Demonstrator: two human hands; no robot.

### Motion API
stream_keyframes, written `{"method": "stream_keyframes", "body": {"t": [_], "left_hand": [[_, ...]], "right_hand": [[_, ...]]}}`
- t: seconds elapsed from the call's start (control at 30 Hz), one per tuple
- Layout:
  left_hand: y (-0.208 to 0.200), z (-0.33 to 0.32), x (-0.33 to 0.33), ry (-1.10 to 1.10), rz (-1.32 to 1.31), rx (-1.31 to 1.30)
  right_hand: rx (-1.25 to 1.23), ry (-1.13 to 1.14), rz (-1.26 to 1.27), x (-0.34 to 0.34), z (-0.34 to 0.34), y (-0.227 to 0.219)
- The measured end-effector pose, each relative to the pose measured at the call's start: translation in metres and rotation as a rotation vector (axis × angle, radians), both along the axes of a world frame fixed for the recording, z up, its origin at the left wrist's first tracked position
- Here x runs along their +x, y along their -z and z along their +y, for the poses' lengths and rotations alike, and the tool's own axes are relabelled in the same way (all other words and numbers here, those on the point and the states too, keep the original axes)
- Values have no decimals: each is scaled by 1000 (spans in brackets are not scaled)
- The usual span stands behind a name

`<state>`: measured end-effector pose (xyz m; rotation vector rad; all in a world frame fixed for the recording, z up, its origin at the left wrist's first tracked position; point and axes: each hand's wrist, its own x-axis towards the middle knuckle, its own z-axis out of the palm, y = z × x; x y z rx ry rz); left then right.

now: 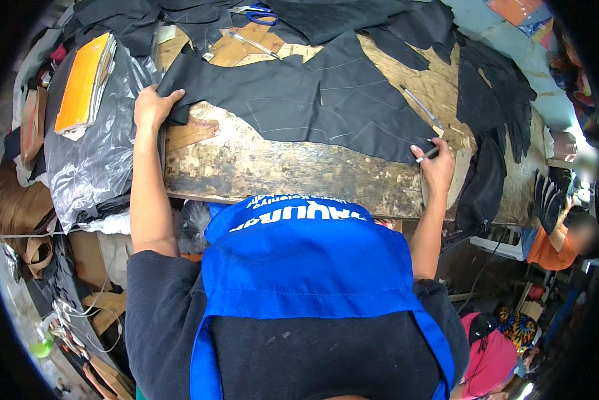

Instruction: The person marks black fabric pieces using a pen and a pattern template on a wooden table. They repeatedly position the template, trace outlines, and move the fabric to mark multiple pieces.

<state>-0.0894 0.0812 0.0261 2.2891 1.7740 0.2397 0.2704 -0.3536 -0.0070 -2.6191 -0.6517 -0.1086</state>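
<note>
Left hand [154, 107] flat, fingers spread, pinning black fabric sheet [299, 100] at left edge on wooden counter [279, 167]. Right hand [438, 167] grips marker [427, 155] at fabric's lower right corner. Scissors [263, 13], orange book [81, 83] beyond.

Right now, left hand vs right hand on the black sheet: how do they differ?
The left hand lies open with nothing in it, pressing the black sheet at its left end; the right hand is closed on a white marker at the sheet's lower right edge. The left arm reaches farther up the wooden table than the right. Both are bare.
</note>
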Motion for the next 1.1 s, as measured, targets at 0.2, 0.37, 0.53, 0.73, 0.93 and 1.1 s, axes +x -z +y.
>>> {"method": "stream_keyframes", "body": {"t": [0.2, 0.37, 0.53, 0.73, 0.93, 1.1], "left_hand": [[-17, -14, 2, -55, -147, 149], [-22, -20, -6, -44, -529, 201], [-24, -28, -12, -10, -1059, -90], [-42, -101, -27, 342, -772, -49], [-5, -163, -6, 779, -451, -290], [10, -176, -4, 771, -280, -261]], "right_hand": [[-157, 25, 265, 19, 25, -14], [36, -210, -87, 18, 34, 3], [178, -327, 115, 26, 47, 17], [37, -164, -139, 71, 51, 24], [304, -231, -26, 90, 85, 25], [357, -643, 111, 46, 174, -4]]}}
